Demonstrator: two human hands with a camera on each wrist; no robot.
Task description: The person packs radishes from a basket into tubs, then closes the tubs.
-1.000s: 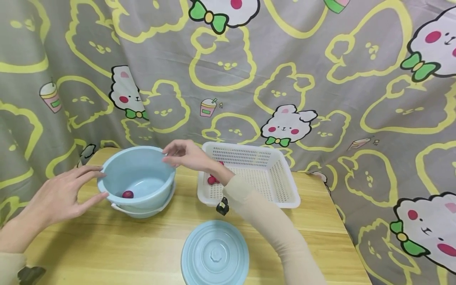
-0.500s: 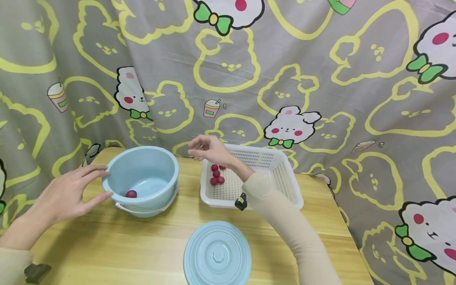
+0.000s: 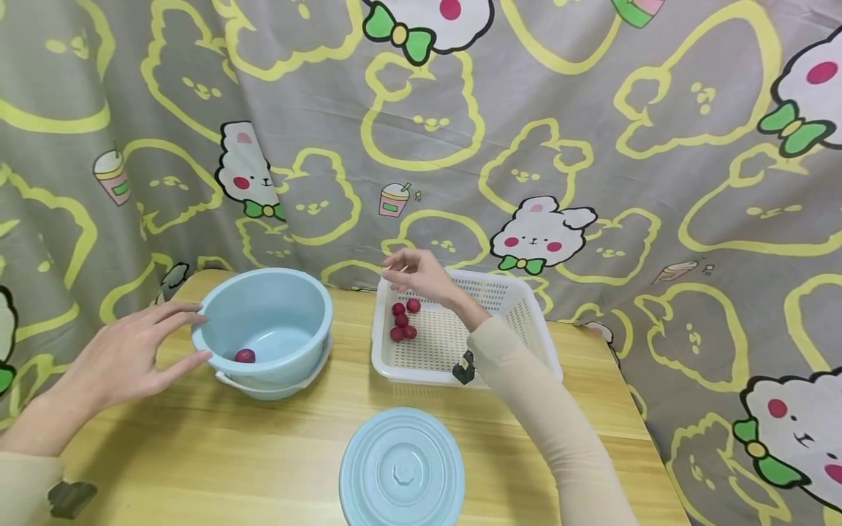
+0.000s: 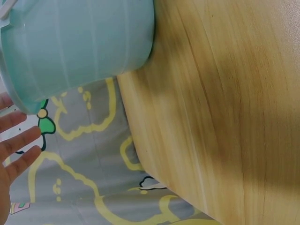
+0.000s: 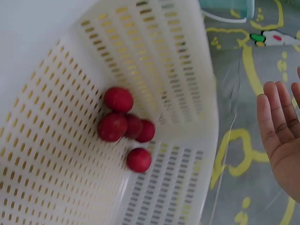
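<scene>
Step in hand, as judged: fetching fruit. Right hand (image 3: 421,276), fingers relaxed, grip empty, hovers over basket (image 3: 520,307); fruits (image 5: 124,124) at its 6 o'clock. Left hand (image 3: 125,358), fingers straight, touches bowl (image 3: 263,307). Next: lower, pinch one fruit.

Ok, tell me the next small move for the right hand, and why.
Probably lower the right hand into the white basket and pinch one of the red fruits. The hand hovers empty and open above the basket's near corner, five fruits lie clustered right below it, only one red fruit sits in the blue bowl, and the left hand touches that bowl's rim.
</scene>
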